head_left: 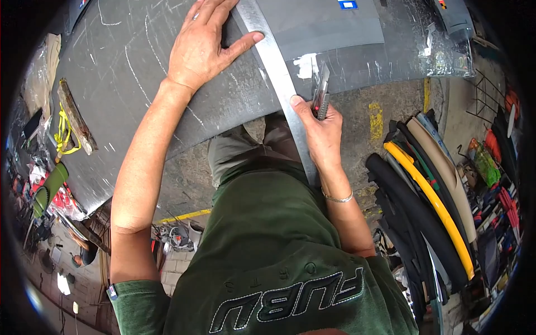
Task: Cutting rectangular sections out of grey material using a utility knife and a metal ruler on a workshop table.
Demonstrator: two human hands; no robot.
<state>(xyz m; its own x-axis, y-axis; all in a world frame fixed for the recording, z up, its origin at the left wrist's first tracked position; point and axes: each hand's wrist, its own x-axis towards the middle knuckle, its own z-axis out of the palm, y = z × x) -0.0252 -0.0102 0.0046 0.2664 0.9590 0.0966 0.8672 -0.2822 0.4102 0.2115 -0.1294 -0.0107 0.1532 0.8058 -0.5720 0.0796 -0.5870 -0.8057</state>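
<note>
Head view: the left hand [204, 47] lies flat, fingers spread wide, pressing a long steel ruler [279, 78] onto the dark sheet [128, 72] on the tabletop. The right hand [321, 125] has its fingers closed around a knife [320, 92], the blade end set against the ruler's right edge near the sheet's near edge. To cut cleanly, the left hand should bear down hard with its fingertips clear of the edge, and the blade should hug the ruler in one steady pull.

Ruler [277, 72] lies diagonally on sheet [128, 72] (on the table). Left hand [201, 47] left of it, knife [320, 92] right. Rolls [430, 206] far right.
</note>
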